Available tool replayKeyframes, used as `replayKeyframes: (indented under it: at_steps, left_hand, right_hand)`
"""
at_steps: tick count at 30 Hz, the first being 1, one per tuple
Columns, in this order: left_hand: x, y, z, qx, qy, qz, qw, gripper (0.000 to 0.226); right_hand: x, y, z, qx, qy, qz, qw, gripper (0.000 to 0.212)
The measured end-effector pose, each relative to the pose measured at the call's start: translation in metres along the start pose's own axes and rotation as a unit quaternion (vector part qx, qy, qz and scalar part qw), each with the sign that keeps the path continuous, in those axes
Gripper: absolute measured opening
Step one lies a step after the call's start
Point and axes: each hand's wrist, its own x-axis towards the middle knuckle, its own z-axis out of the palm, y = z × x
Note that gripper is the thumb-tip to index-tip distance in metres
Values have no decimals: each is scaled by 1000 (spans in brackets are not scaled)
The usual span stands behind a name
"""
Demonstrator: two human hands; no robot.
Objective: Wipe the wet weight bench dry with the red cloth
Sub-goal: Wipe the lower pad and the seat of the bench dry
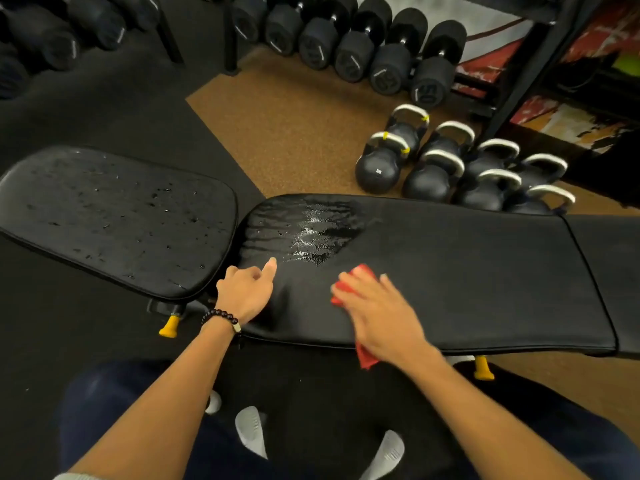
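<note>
I can read "50" in pale figures on the round end face of the nearest dumbbell [429, 85] in the row on the floor ahead of me, and "50" again on its neighbour [388, 75] just to the left. The dumbbells further left carry numbers too, but they are too blurred for me to make out, and the small white mark on the front kettlebell [378, 171] is unreadable.

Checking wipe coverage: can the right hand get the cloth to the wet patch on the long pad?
Probably yes. The right hand presses the red cloth flat on the long pad, nothing between it and the wet patch.
</note>
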Motion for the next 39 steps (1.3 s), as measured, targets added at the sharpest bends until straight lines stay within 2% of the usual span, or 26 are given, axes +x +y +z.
replayKeyframes:
  at_steps: [3, 5, 7, 9, 11, 13, 15, 16, 18, 21, 25, 27, 29, 31, 33, 35, 37, 39]
  left_hand:
    - [0, 2, -3, -7, -11, 6, 1000, 60]
    - [2, 1, -5, -17, -22, 1, 1000, 65]
    - [4, -2, -5, -33, -24, -10, 999, 69]
    - [6, -6, -5, -52, -9, -13, 999, 69]
    - [7, -10, -7, -65, 30, -10, 997, 59]
    - [5, -15, -11, -52, 71, 8, 996, 42]
    - [5, -20, -12, -28, 107, 40, 993, 28]
    - [6, -22, -12, -26, 115, 51, 992, 24]
    - [7, -22, -10, -35, 111, 63, 991, 20]
    - [6, -17, -5, -26, 90, 85, 992, 18]
    - [12, -6, 6, 21, 42, 105, 993, 18]
    - [17, 5, 11, 42, 19, 110, 993, 24]
    - [22, 15, 16, 46, 6, 116, 992, 33]
    - [28, 23, 21, 44, -13, 121, 992, 44]
    - [33, 28, 28, 59, -48, 124, 989, 55]
    - [34, 31, 33, 98, -73, 117, 986, 61]
    - [35, 33, 33, 118, -76, 102, 985, 60]
    - [36, 37, 32, 126, -71, 99, 984, 57]
  right_hand:
    - [14, 44, -17, -17, -3, 135, 991, 38]
    - [34, 20, -12, -67, 0, 195, 979, 44]
    - [55, -31, 9, -51, -8, 193, 980, 45]
    - [67, -89, 34, 13, -30, 108, 994, 51]
    - [65, -130, 50, 69, -102, -26, 992, 58]
    - [58, -134, 50, 103, -141, -133, 976, 58]
    - [47, -108, 42, 121, -149, -170, 967, 58]
    - [42, -90, 37, 123, -142, -164, 969, 57]
    - [32, -43, 27, 102, -73, -127, 984, 53]
    - [37, 16, 11, 91, 0, -20, 996, 42]
    - [75, -7, 12, 10, 13, 121, 993, 34]
    - [71, -37, 24, 4, -10, 107, 994, 37]
    - [49, -50, 29, 26, -43, 20, 999, 45]
    - [24, -37, 18, 39, -46, -55, 997, 48]
    - [7, -6, 6, 19, -41, -76, 996, 47]
    - [9, 34, -3, 5, -36, -28, 999, 45]
    - [32, 65, -8, 5, -35, 65, 997, 45]
    - [64, 69, -5, -11, -24, 146, 989, 45]
